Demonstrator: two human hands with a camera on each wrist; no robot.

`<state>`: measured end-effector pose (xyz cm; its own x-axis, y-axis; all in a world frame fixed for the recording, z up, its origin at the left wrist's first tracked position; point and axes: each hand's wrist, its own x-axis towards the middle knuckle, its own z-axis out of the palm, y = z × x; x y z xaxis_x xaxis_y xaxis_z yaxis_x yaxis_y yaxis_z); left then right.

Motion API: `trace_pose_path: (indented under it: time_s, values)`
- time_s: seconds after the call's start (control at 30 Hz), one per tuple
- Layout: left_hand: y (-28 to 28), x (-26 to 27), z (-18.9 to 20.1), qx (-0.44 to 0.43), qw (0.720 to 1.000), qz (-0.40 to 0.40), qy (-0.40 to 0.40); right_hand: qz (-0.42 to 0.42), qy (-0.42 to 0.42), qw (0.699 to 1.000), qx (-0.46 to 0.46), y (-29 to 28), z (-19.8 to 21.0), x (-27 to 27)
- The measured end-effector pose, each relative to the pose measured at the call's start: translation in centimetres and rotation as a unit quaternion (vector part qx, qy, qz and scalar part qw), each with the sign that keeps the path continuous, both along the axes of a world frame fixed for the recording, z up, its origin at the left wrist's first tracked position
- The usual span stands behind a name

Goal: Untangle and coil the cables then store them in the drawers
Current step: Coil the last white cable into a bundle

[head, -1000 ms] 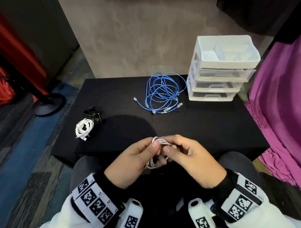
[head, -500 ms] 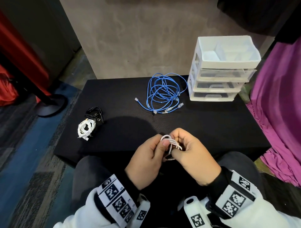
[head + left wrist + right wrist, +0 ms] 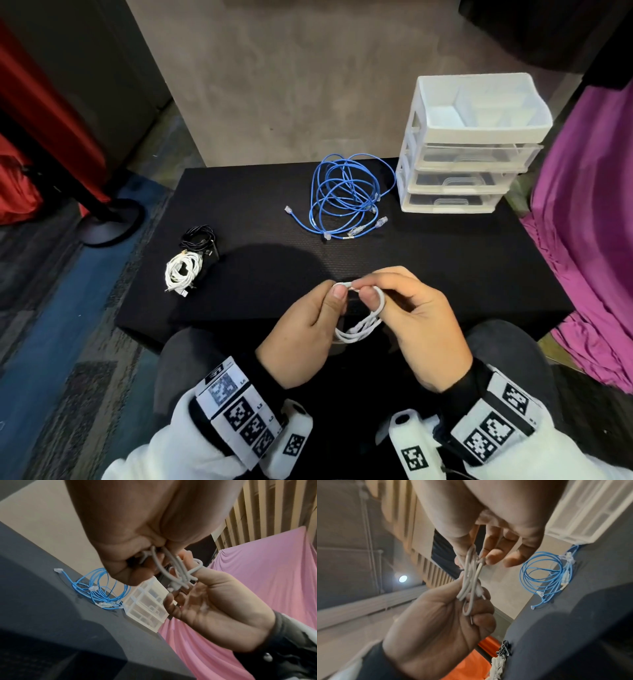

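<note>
A small white cable hangs in loose loops between both hands, above my lap at the black table's near edge. My left hand grips one side of the loops, its fingers curled round the strands. My right hand pinches the cable's plug end at the top, with one loop round its thumb. A tangled blue cable lies at the back of the table. To its right stands a white drawer unit with three drawers pushed in and an open top tray.
A coiled white cable and a coiled black cable lie at the table's left edge. Purple cloth hangs on the right. On the floor to the left stands a post base.
Both hands have drifted a little right and turned. The loops, held up on top half a second ago, now hang below, and the right fingers pinch the plug end.
</note>
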<state>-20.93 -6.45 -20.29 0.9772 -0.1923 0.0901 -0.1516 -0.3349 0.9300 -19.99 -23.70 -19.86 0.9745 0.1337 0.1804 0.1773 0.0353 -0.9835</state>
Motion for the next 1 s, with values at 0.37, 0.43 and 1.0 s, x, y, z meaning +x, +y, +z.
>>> trace_pose_path:
  time_s: [0.37,0.43,1.0]
  values:
    - [1.7,1.1,-1.0,0.277,0.958,-0.031,-0.065,0.071,0.109,0.987,0.091,-1.4,-0.6,0.2]
    - [1.6,1.1,-1.0,0.338,0.939,-0.018,-0.064,0.085,0.130,0.983,0.098,-1.6,-0.9,0.0]
    - [2.4,0.7,-0.5,0.258,0.963,-0.081,0.011,0.116,0.243,0.944,0.193,-4.5,-0.1,2.8]
